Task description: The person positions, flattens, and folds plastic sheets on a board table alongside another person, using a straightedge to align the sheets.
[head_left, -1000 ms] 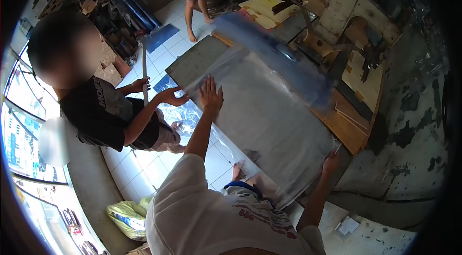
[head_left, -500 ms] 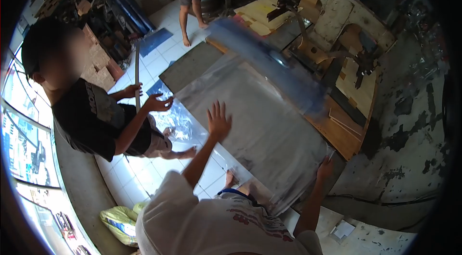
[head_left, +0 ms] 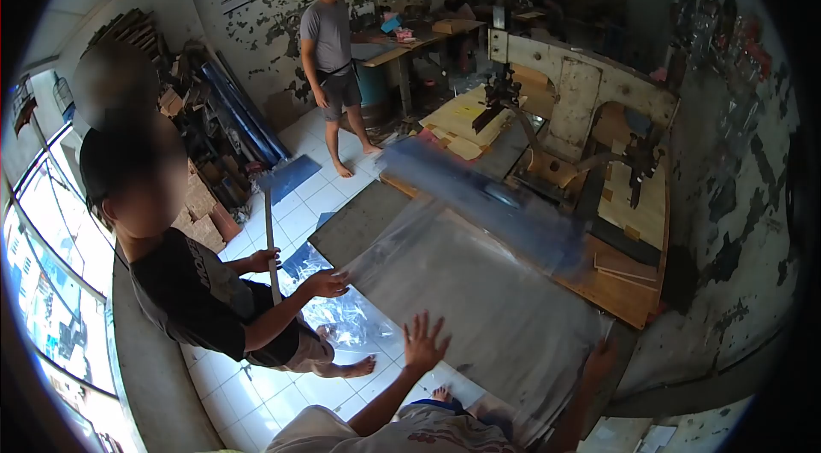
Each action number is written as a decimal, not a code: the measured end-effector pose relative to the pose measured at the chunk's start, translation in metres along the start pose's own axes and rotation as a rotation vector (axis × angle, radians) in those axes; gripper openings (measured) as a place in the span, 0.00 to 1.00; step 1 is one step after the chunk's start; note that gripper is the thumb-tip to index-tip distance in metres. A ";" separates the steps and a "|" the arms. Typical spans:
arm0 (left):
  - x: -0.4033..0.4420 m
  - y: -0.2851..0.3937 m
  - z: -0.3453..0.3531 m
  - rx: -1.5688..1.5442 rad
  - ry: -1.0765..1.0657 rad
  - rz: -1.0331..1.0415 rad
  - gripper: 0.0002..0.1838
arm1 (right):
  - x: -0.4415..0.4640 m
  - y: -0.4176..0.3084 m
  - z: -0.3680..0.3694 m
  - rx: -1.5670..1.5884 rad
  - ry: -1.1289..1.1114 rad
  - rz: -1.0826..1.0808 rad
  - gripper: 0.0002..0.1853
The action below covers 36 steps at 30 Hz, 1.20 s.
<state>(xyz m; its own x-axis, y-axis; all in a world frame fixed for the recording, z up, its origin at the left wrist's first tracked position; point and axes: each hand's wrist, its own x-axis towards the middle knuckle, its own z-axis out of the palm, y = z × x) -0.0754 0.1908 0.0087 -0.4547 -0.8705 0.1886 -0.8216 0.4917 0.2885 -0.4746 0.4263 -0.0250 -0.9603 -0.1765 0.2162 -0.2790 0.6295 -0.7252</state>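
Observation:
A large clear plastic sheet lies over the grey table top in front of me. My left hand is open, fingers spread, at the sheet's near left edge; I cannot tell whether it touches the plastic. At the right edge, my right hand has its fingers closed on the sheet's corner. A co-worker's hand is at the far left corner of the sheet. In that person's other hand is a long flat strip, held upright. Beyond the sheet lies a roll of bluish clear plastic, blurred.
A heavy pale machine frame with metal arms stands behind the table. Thin wooden strips lie at the table's right. Another person stands further back. Blue rolls lean near stacked scrap at the left.
My view has tilted up, so everything sits lower and more of the room shows. The co-worker's nearer hand has moved onto or beside the sheet's corner. My left hand stays spread.

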 end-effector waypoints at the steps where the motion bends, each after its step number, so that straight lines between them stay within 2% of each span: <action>1: 0.004 -0.018 0.000 -0.003 0.064 -0.091 0.30 | -0.013 0.019 0.006 -0.024 0.073 -0.136 0.26; 4: -0.005 -0.060 -0.006 -0.071 0.151 -0.253 0.30 | -0.077 -0.024 -0.035 -0.056 0.017 -0.224 0.25; 7: -0.039 -0.096 -0.011 -0.317 0.056 -0.298 0.34 | -0.107 0.029 -0.050 -0.281 0.019 -0.175 0.25; 8: -0.052 -0.104 -0.019 -0.524 -0.113 -0.372 0.35 | -0.115 0.037 -0.054 -0.318 0.045 -0.220 0.26; 9: -0.076 -0.132 0.006 -0.607 -0.381 -0.509 0.32 | -0.120 0.040 -0.062 -0.350 0.076 -0.270 0.27; 10: -0.106 -0.179 0.063 -0.342 -0.420 -0.176 0.29 | -0.122 0.042 -0.066 -0.381 0.107 -0.325 0.27; 11: -0.124 -0.198 0.071 -0.327 -0.951 -0.005 0.26 | -0.126 0.052 -0.070 -0.428 0.168 -0.302 0.29; 12: -0.144 -0.202 0.053 -0.412 -1.041 0.162 0.25 | -0.126 0.062 -0.069 -0.471 0.233 -0.281 0.32; 13: -0.150 -0.185 0.022 -0.375 -1.172 0.062 0.24 | -0.121 0.067 -0.066 -0.511 0.298 -0.258 0.36; 15: -0.149 -0.177 -0.008 -0.380 -1.137 -0.072 0.23 | -0.128 0.006 -0.086 -0.617 0.262 -0.028 0.35; 17: -0.136 -0.179 -0.006 -0.407 -0.819 -0.171 0.20 | -0.128 -0.010 -0.088 -0.678 0.256 0.182 0.34; 18: -0.124 -0.196 0.024 -0.400 -0.593 -0.101 0.19 | -0.120 0.003 -0.080 -0.683 0.275 0.276 0.34; 19: -0.116 -0.210 0.053 -0.386 -0.370 -0.028 0.19 | -0.118 0.002 -0.082 -0.687 0.263 0.273 0.34; 21: -0.064 -0.144 -0.002 -0.765 -0.160 -0.659 0.27 | -0.113 -0.009 -0.092 -0.535 0.248 0.379 0.33; 23: -0.017 -0.121 0.019 -0.926 0.238 -0.916 0.43 | -0.109 0.003 -0.102 -0.467 0.170 0.408 0.33; 25: 0.020 -0.106 0.030 -1.141 0.297 -1.231 0.55 | -0.097 0.033 -0.109 -0.479 0.013 0.344 0.34; 28: 0.046 -0.070 0.024 -1.054 0.344 -1.242 0.58 | -0.095 0.022 -0.108 -0.508 0.046 0.419 0.32; 31: 0.045 -0.086 0.063 -0.981 0.265 -1.288 0.59 | -0.093 0.021 -0.103 -0.486 0.081 0.425 0.32; 32: 0.044 -0.106 0.096 -1.072 0.256 -1.286 0.58 | -0.092 0.017 -0.106 -0.480 0.079 0.434 0.32; 35: 0.040 -0.091 0.051 -1.289 0.082 -1.263 0.59 | -0.092 -0.004 -0.108 -0.464 0.057 0.463 0.32; 36: 0.039 -0.092 0.053 -1.280 0.148 -1.238 0.58 | -0.092 -0.010 -0.110 -0.462 0.048 0.473 0.32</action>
<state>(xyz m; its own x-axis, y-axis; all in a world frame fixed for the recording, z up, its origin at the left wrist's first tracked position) -0.0357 0.1100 -0.0598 0.2497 -0.7363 -0.6289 0.1588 -0.6095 0.7767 -0.3829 0.5199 0.0343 -0.9739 0.2262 -0.0202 0.2155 0.8924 -0.3964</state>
